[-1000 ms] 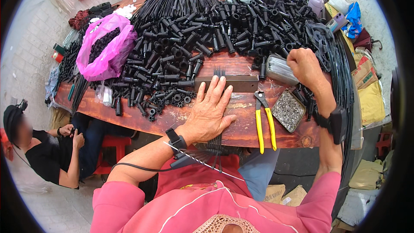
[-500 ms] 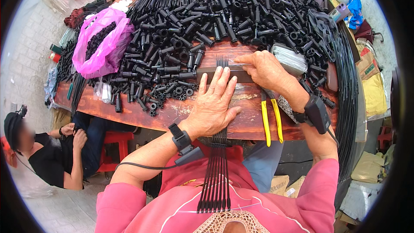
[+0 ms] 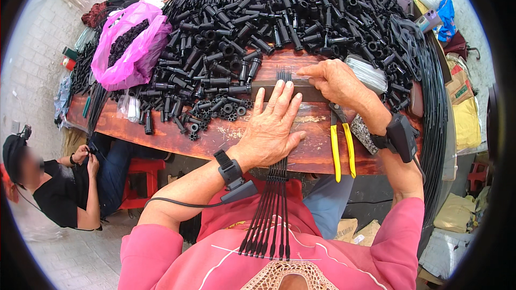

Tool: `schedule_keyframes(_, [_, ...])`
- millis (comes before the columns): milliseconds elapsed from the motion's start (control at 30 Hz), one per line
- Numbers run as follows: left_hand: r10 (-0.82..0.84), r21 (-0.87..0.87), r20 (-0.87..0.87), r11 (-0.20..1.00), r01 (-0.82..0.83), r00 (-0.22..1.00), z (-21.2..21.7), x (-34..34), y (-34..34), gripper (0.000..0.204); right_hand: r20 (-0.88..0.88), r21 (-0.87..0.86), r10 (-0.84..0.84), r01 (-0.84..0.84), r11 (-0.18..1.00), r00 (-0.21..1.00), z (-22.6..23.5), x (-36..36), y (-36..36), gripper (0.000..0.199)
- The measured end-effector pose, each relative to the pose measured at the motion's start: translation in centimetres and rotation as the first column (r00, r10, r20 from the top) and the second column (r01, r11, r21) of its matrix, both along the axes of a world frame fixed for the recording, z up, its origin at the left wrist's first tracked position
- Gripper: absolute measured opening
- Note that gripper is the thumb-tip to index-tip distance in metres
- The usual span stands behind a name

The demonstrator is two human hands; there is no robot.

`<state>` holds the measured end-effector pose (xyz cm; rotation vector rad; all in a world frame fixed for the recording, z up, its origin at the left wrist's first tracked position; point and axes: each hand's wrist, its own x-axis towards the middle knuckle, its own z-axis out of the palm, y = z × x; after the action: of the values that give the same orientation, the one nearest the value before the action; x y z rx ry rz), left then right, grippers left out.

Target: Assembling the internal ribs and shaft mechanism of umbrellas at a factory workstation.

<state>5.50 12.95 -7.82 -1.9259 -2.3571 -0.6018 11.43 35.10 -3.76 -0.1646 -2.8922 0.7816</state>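
My left hand (image 3: 270,123) lies flat with fingers spread over a row of thin black rods (image 3: 263,220), pressing them on a dark bar (image 3: 310,94) on the table. The rods run from under my palm toward my chest, fanned out, with thicker ends there. Their thin tips (image 3: 284,73) stick out past my fingertips, beyond the bar. My right hand (image 3: 339,81) rests at the bar's right part, its index finger and thumb closed beside the tips; whatever they pinch is too small to make out. Yellow-handled pliers (image 3: 342,145) lie below it.
A large heap of black tubular parts (image 3: 231,37) covers the far table. Small black rings (image 3: 217,111) lie left of my hand. Around them are a pink plastic bag (image 3: 131,48), a white bundle of thin strips (image 3: 366,74) and long black rods (image 3: 432,123). Another person (image 3: 59,182) sits at left.
The view has shifted slightly, so the table things sit a little further right and lower. The rods' near ends have swung slightly left. Both hands keep nearly the same pose.
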Motion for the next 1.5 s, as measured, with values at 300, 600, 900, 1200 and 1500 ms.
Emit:
schedule_keyframes(300, [-0.029, 0.015, 0.022, 0.999, 0.029, 0.999, 0.4, 0.4, 0.5, 0.075, -0.042, 0.091, -0.031, 0.035, 0.995, 0.999, -0.2, -0.4, 1.7, 0.019])
schedule_keyframes(600, [-0.027, 0.061, 0.029, 0.998, 0.025, 0.999, 0.0, 0.0, 0.4, 0.073, 0.014, -0.099, 0.111, -0.109, 0.989, 0.994, 0.2, -1.2, 1.9, 0.025])
schedule_keyframes(900, [-0.032, 0.063, 0.023, 0.998, 0.030, 0.999, 0.1, 0.1, 0.3, 0.073, 0.065, -0.177, 0.108, -0.095, 0.980, 0.992, 0.0, -1.4, 1.9, 0.023])
schedule_keyframes(1200, [-0.049, 0.061, 0.014, 0.997, 0.048, 0.999, 0.0, 0.2, 0.5, 0.076, -0.119, -0.065, 0.140, -0.148, 0.987, 0.983, -1.2, -1.6, 2.5, 0.023])
schedule_keyframes(1500, [-0.028, 0.039, 0.026, 0.999, 0.027, 0.999, 0.2, 0.1, 0.4, 0.075, 0.009, -0.075, 0.040, -0.039, 0.996, 0.999, 0.1, -1.7, 1.5, 0.026])
